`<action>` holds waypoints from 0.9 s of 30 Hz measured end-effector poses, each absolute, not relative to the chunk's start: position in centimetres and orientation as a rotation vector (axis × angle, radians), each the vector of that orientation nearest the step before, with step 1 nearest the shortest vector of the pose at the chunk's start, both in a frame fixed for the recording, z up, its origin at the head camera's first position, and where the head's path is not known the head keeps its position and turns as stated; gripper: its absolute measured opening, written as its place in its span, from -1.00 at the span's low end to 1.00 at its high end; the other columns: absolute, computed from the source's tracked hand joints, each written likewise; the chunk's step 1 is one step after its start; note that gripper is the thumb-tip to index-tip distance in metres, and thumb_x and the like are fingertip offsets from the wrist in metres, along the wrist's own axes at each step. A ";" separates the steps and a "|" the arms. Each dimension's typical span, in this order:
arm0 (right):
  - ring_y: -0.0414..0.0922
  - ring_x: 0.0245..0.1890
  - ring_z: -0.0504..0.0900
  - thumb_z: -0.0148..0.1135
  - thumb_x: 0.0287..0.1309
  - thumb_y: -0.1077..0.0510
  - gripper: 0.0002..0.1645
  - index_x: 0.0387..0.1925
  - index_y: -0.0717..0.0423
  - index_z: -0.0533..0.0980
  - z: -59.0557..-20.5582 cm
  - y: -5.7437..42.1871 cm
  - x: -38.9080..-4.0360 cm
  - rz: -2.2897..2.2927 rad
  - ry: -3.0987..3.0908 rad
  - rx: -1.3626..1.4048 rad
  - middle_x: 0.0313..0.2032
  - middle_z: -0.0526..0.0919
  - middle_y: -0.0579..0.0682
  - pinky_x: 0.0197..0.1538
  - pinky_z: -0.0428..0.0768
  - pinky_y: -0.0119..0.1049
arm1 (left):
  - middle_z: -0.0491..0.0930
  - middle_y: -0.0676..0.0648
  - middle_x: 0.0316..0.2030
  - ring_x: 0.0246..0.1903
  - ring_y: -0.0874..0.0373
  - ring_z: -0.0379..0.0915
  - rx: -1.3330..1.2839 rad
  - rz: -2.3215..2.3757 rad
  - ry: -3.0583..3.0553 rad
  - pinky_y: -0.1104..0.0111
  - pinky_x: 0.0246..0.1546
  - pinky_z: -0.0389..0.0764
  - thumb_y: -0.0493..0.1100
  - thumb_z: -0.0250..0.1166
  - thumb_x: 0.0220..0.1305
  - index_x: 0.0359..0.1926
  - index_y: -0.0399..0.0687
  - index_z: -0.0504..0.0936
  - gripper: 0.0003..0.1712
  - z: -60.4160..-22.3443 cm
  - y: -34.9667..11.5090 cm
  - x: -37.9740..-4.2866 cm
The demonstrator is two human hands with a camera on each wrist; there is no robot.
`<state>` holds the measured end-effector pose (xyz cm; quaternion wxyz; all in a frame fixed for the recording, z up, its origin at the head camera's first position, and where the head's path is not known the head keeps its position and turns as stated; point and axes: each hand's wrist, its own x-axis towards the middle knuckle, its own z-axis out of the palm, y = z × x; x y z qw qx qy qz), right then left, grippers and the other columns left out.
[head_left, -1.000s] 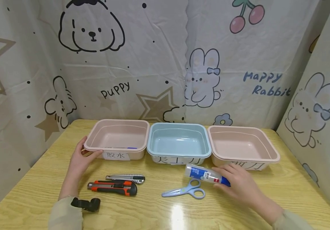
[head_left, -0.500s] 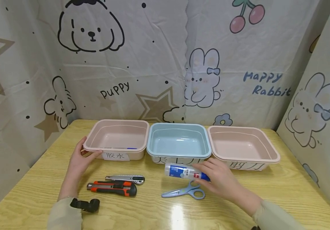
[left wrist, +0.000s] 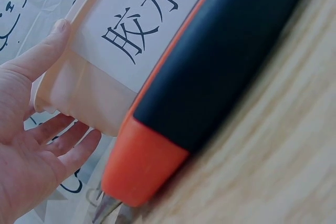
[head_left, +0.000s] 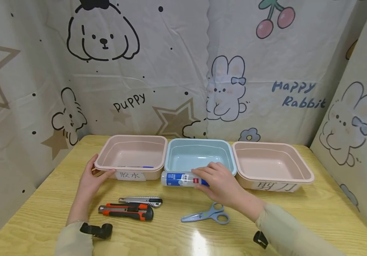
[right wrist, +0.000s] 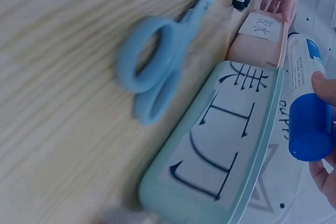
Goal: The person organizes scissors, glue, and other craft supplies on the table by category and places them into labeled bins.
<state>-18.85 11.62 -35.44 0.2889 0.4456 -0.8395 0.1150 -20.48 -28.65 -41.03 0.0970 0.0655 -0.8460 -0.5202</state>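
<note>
My right hand (head_left: 223,185) holds a clear glue bottle (head_left: 180,179) with a blue label by its blue cap end. The bottle lies level in front of the blue bin (head_left: 199,142), above the table. In the right wrist view, the blue cap (right wrist: 311,129) is between thumb and fingers. My left hand (head_left: 90,181) grips the front left corner of the left pink bin (head_left: 130,174), thumb on the front rim and fingers at the side. A blue-tipped item (head_left: 148,167) lies inside that bin, mostly hidden by the front wall.
Light blue scissors (head_left: 206,214) lie on the wooden table. Left of them are an orange-and-black utility knife (head_left: 127,211) and a silver utility knife (head_left: 142,201). Another pink bin (head_left: 274,177) stands at the right. A printed curtain (head_left: 170,71) hangs behind the bins.
My right hand has carried the glue bottle leftwards and slightly up, from above the scissors to the front of the blue bin. The left hand has stayed on the left pink bin.
</note>
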 end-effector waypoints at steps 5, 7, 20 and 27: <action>-0.18 -0.34 0.46 0.35 -0.05 -0.01 -0.54 -0.07 0.05 0.56 -35.1 9.7 -19.7 0.278 -2.228 1.205 -0.18 0.66 -0.11 -0.27 0.40 -0.31 | 0.09 -0.29 0.27 0.18 -0.18 0.14 0.203 -1.523 -2.512 0.74 -0.33 0.32 0.07 0.30 0.09 0.43 0.04 -0.21 0.07 -40.8 -28.7 -20.4; -0.17 -0.33 0.46 0.34 -0.04 -0.01 -0.55 -0.08 0.06 0.57 -34.9 9.0 -20.1 0.264 -2.231 1.210 -0.18 0.66 -0.11 -0.26 0.40 -0.31 | 0.09 -0.28 0.27 0.18 -0.17 0.14 0.204 -1.523 -2.514 0.74 -0.33 0.31 0.07 0.30 0.09 0.43 0.04 -0.21 0.07 -40.7 -28.6 -20.4; -0.16 -0.34 0.44 0.27 0.05 -0.02 -0.59 -0.05 0.04 0.56 -33.9 5.1 -22.1 0.296 -2.342 1.173 -0.18 0.66 -0.13 -0.26 0.38 -0.27 | 0.13 -0.27 0.27 0.17 -0.16 0.17 0.241 -1.486 -2.531 0.57 -0.23 0.33 0.08 0.30 0.08 0.42 0.03 -0.17 0.06 -40.8 -28.6 -20.6; -0.16 -0.34 0.43 0.26 0.06 -0.05 -0.56 -0.04 0.06 0.56 -34.1 2.8 -23.3 0.303 -2.426 1.087 -0.22 0.67 -0.12 -0.21 0.41 -0.28 | 0.10 -0.28 0.28 0.19 -0.17 0.15 0.236 -1.502 -2.532 0.66 -0.26 0.30 0.09 0.29 0.09 0.43 0.05 -0.20 0.07 -41.0 -28.6 -20.5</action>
